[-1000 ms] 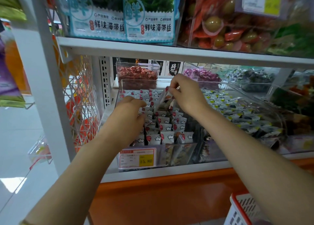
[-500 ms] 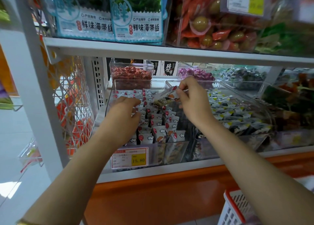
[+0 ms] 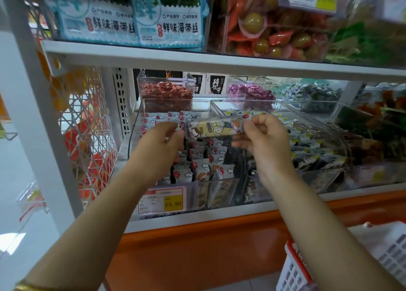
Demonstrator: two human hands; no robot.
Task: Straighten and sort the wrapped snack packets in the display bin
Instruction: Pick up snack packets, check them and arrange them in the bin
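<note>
Half a second ago the left hand (image 3: 162,143) lay on the packets in the bin and the right hand (image 3: 265,141) alone pinched a tilted packet. Now the left hand has risen to pinch that packet's left end while the right pinches its right end. The long, flat, glossy packet (image 3: 215,127), printed with cartoon figures, is held level above the clear plastic display bin (image 3: 222,191). Below it, small rectangular wrapped packets (image 3: 204,165), white with red and cloud marks, stand in rows.
</note>
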